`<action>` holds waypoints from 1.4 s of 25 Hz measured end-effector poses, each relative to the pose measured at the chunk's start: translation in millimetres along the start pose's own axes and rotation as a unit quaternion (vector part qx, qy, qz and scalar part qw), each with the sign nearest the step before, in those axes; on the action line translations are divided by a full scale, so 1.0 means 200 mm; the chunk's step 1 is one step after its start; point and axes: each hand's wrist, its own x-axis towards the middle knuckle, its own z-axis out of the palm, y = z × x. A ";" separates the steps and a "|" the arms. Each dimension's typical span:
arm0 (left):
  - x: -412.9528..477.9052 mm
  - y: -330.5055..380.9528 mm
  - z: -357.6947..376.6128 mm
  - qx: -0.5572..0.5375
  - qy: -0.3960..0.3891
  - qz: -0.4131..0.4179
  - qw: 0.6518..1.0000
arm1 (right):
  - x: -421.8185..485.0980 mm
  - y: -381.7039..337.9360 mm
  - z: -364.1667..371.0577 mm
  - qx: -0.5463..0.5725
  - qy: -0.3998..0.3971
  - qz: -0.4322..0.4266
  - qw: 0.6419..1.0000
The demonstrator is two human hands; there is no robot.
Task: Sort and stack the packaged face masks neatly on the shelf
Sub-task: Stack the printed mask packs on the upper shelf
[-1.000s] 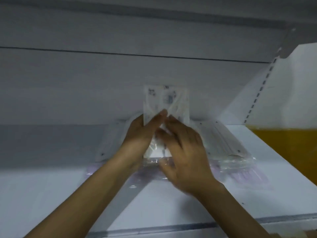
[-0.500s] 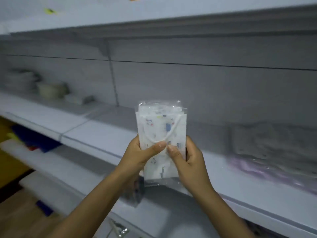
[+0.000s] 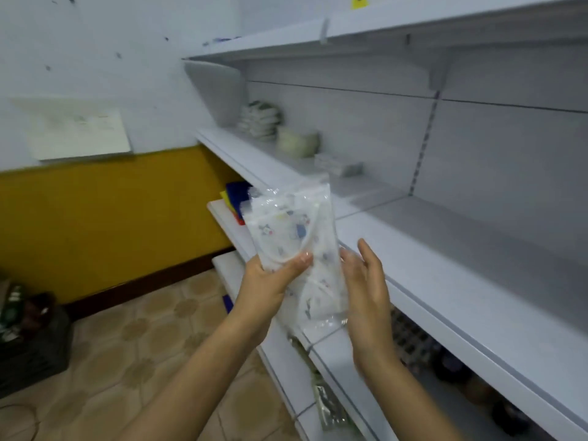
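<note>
- Head view, item 1: mask pack (image 3: 288, 229), clear wrapper with a printed mask inside, held upright in the air in front of the shelf (image 3: 461, 268), near its front edge and not resting on it.
- Item 2: left hand (image 3: 267, 284) grips the pack low on its left side, thumb pressed across the front.
- Item 3: right hand (image 3: 366, 291) is spread, fingers fairly straight, at the pack's right edge. Whether it touches is too blurred to tell.
- Item 4: far along the shelf, a stack of bundles (image 3: 259, 120), a pale bowl (image 3: 297, 141) and a small flat box (image 3: 337, 163), well apart from the hands.
- Item 5: dark crate (image 3: 28, 345) on the tiled floor at left.
- Step, as judged: the pack is being carried and checked, not yet placed.
- Next move, as judged: pick its pile, turn the pack flat, lay it down with edges squared; the slick wrapper may slide.
</note>
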 end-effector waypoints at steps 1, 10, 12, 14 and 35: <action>0.07 0.00 -0.03 -0.020 0.024 0.006 0.999 | 0.05 0.05 0.06 0.065 0.003 0.046 0.997; 0.80 0.02 0.00 -0.014 -0.013 0.062 0.998 | 0.75 0.04 0.29 0.391 -0.062 0.130 0.909; 0.97 0.01 0.03 -0.026 -0.006 0.061 0.998 | 0.92 0.05 0.32 0.370 -0.047 0.127 0.919; 1.13 -0.02 0.08 -0.082 -0.021 0.052 0.995 | 1.07 0.06 0.34 0.307 -0.007 0.098 0.947; 2.57 -0.64 -0.29 0.379 -0.226 0.146 0.886 | 2.10 0.44 -0.05 -0.360 0.148 -0.003 0.921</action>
